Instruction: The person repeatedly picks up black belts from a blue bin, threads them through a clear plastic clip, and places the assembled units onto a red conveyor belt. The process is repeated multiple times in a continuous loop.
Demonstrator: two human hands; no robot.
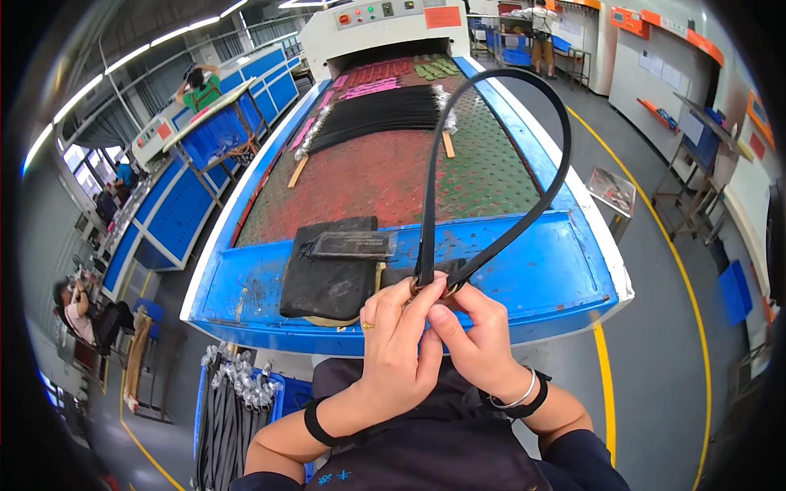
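Both hands meet at chest height over the near edge of a blue worktop (pixel 540 278): the left hand (pixel 399 344) and right hand (pixel 477 340) pinch, fingertip to fingertip, the two ends of a black strap (pixel 427 176) where small brass-coloured fittings (pixel 432 288) sit. Held there, the strap rises in a tall loop above the belt, apparently so its ends stay together at the metal pieces. Just beyond the hands lies a dark pad (pixel 327 274) with a flat black piece on top. Farther up the perforated conveyor belt (pixel 385 176), a bundle of black straps (pixel 377 114) lies across it. A bin of buckled straps (pixel 233 409) stands at the person's lower left.
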